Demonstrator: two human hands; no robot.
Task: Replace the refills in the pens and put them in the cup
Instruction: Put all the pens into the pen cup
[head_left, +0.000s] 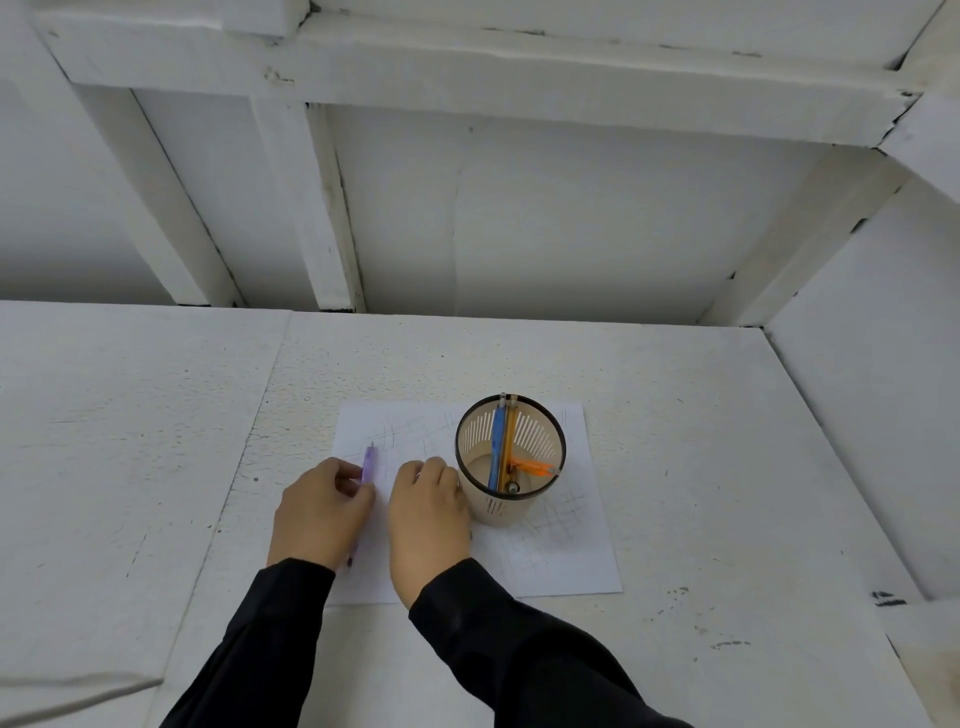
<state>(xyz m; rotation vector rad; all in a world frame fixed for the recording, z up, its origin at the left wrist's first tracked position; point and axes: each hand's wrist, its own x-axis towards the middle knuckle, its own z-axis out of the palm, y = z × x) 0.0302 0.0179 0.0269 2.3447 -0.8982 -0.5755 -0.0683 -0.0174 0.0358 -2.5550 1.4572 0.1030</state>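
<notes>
Purple pen (369, 462) in left hand (322, 512); paper (571, 561) scribbled.

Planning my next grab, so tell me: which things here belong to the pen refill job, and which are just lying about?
Job: purple pen held in the left hand; cup; blue pen, yellow pen and orange pen inside it.
Lying about: scribbled paper sheet under the cup; white table.
</notes>
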